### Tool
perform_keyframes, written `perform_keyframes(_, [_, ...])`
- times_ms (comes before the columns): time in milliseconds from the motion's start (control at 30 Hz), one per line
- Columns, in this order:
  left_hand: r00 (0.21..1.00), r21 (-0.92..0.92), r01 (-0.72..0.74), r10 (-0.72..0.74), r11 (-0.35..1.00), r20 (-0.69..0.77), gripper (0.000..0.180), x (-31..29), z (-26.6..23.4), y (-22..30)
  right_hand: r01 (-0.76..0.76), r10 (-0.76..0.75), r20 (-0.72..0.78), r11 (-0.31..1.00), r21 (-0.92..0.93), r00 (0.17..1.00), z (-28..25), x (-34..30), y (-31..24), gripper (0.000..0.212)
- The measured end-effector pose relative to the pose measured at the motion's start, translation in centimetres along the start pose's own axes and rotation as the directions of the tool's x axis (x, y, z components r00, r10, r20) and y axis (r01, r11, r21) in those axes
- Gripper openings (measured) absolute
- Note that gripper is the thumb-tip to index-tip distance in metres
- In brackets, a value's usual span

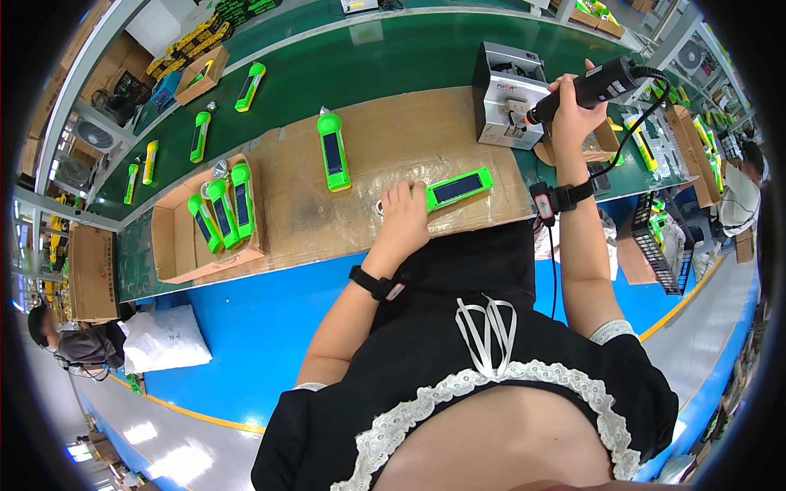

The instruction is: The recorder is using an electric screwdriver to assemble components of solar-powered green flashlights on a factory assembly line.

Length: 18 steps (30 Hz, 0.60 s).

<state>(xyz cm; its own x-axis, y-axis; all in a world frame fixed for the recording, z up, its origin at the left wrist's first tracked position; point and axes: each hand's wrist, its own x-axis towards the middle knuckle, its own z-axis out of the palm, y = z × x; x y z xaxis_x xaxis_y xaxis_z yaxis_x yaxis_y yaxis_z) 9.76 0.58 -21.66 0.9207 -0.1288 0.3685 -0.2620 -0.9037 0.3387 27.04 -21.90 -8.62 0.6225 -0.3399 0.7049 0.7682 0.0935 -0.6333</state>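
My right hand [577, 123] is wrapped round a black corded electric screwdriver [602, 84], held raised at the right. Its tip points left and is at the front of a grey box-shaped screw feeder [509, 98]; whether they touch I cannot tell. My left hand [404, 214] is closed over the head end of a green flashlight [458, 189], which lies on the cardboard mat with its dark solar panel up. Most of that head is hidden under my fingers. Farther back on the mat lies another green flashlight [332, 151], untouched, its panel also facing up.
An open cardboard box [176, 255] at the left holds several green flashlights. More flashlights [201, 137] lie on the green bench [303, 82] beyond the mat. The screwdriver's black cable [634, 135] loops down beside my right forearm. One person [78, 344] is at the far left.
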Motion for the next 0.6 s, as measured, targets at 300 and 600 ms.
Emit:
perform_keyframes(300, [0.999,-0.014,-0.002,0.001,1.0,-0.054,0.059,-0.6,0.2,0.5,-0.069,0.072,0.033,0.992,-0.102,0.997,0.0,-0.5,2.2,0.038])
perform_keyframes(600, [0.989,-0.071,0.046,-0.056,0.996,-0.137,0.054,-0.5,0.6,0.8,-0.404,0.373,0.252,0.911,0.085,0.893,1.5,-3.6,-1.4,0.043])
